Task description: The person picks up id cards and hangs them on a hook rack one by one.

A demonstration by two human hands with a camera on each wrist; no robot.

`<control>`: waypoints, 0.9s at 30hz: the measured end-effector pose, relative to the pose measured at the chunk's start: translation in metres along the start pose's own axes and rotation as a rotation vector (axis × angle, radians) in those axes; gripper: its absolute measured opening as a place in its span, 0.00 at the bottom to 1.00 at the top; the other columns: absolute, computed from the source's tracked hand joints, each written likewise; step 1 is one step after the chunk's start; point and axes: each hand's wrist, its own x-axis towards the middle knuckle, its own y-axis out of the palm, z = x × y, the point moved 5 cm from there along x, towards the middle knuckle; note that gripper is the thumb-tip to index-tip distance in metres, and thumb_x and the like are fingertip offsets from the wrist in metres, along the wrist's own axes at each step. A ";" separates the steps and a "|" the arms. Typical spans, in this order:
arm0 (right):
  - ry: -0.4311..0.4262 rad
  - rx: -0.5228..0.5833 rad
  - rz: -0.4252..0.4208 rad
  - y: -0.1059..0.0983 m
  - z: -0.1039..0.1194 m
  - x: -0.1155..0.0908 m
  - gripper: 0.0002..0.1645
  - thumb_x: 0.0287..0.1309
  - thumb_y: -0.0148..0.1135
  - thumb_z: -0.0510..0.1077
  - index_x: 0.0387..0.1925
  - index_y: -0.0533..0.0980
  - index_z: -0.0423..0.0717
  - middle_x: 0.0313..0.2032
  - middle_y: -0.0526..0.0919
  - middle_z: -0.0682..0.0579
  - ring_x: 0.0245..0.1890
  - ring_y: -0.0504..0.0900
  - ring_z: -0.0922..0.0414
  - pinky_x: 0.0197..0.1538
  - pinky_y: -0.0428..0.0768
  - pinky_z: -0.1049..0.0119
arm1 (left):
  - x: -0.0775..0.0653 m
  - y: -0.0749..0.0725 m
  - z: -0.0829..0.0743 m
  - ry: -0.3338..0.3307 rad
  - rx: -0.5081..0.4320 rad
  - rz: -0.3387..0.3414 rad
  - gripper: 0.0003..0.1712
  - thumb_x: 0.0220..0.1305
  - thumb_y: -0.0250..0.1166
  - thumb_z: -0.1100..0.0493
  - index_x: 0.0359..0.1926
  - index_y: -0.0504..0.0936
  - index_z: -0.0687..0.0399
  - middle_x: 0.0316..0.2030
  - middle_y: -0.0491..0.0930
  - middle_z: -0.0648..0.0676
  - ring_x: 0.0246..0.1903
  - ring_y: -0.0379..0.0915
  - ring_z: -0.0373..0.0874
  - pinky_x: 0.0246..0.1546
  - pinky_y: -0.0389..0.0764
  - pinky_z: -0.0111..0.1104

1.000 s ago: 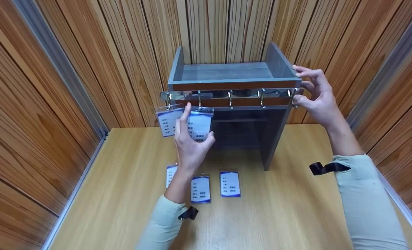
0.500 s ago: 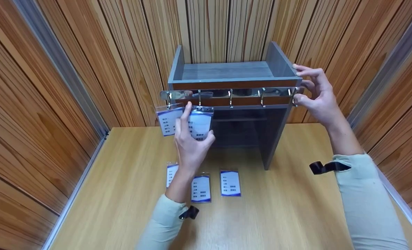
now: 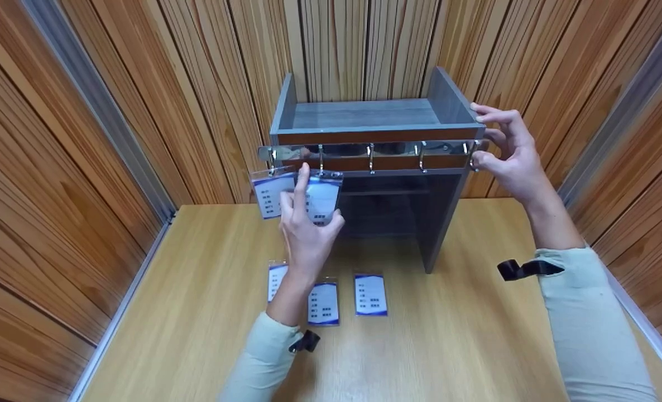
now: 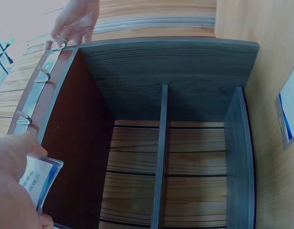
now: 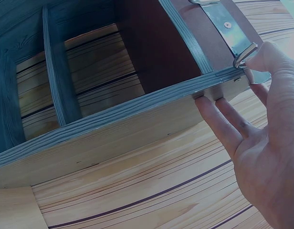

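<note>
My left hand (image 3: 307, 231) holds a clear-sleeved ID badge (image 3: 324, 195) by its sides, with the index finger stretched up over its face. The top of this badge is right at the second hook from the left. A second badge (image 3: 268, 200) hangs tilted from the leftmost hook, partly behind the fingers. My right hand (image 3: 507, 151) grips the right end of the metal hook rail (image 3: 395, 149), its thumb at the last hook (image 5: 246, 56). Other fingers of that hand rest against the shelf's side, as the right wrist view shows.
The grey wooden shelf (image 3: 445, 212) stands against the slatted wall, with the rail across its upper front. Three more badges lie on the table: a left one (image 3: 276, 279) partly behind the forearm, a middle one (image 3: 323, 304) and a right one (image 3: 370, 295).
The left hand's fingers have shifted slightly over the badge, and one finger now bends apart beside the index. The right hand has stayed in place on the rail.
</note>
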 end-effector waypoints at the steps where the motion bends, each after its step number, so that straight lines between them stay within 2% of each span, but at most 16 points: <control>1: 0.001 0.003 0.001 0.000 0.000 0.000 0.31 0.68 0.58 0.19 0.69 0.70 0.33 0.81 0.73 0.51 0.69 0.81 0.49 0.47 0.91 0.70 | 0.000 0.000 0.000 -0.002 0.017 -0.001 0.54 0.62 0.83 0.59 0.86 0.69 0.42 0.48 0.73 0.60 0.41 0.74 0.49 0.39 0.82 0.33; 3: 0.001 0.003 0.003 0.001 -0.001 0.000 0.31 0.68 0.58 0.19 0.69 0.70 0.34 0.81 0.73 0.51 0.68 0.82 0.50 0.46 0.91 0.71 | 0.000 0.001 0.002 -0.010 0.042 -0.002 0.54 0.62 0.83 0.59 0.86 0.68 0.41 0.47 0.72 0.60 0.39 0.74 0.48 0.37 0.82 0.32; 6: 0.001 0.007 0.007 0.001 -0.001 -0.001 0.31 0.68 0.57 0.19 0.69 0.70 0.33 0.81 0.73 0.51 0.68 0.82 0.50 0.45 0.91 0.71 | -0.001 0.003 0.003 -0.009 0.064 -0.008 0.54 0.62 0.83 0.58 0.86 0.68 0.41 0.48 0.71 0.60 0.39 0.75 0.48 0.37 0.85 0.33; 13: 0.024 0.027 -0.027 -0.001 -0.003 -0.001 0.31 0.65 0.57 0.18 0.68 0.70 0.32 0.80 0.74 0.51 0.67 0.83 0.51 0.41 0.89 0.72 | -0.003 0.005 0.004 0.067 0.130 -0.053 0.53 0.65 0.83 0.58 0.86 0.68 0.47 0.51 0.70 0.62 0.51 0.72 0.53 0.52 0.90 0.42; 17: 0.022 0.011 -0.027 -0.001 -0.003 -0.001 0.31 0.66 0.56 0.18 0.69 0.69 0.31 0.81 0.74 0.51 0.67 0.83 0.51 0.44 0.91 0.71 | -0.005 0.006 0.008 0.080 0.099 -0.053 0.52 0.66 0.82 0.58 0.85 0.66 0.47 0.53 0.70 0.63 0.54 0.72 0.54 0.58 0.90 0.44; 27: 0.011 0.001 -0.005 0.000 -0.001 -0.001 0.31 0.68 0.57 0.19 0.70 0.71 0.34 0.81 0.73 0.51 0.68 0.82 0.50 0.46 0.91 0.71 | -0.011 0.007 0.016 0.062 0.050 -0.024 0.50 0.67 0.81 0.61 0.84 0.67 0.41 0.55 0.72 0.62 0.55 0.76 0.53 0.59 0.93 0.45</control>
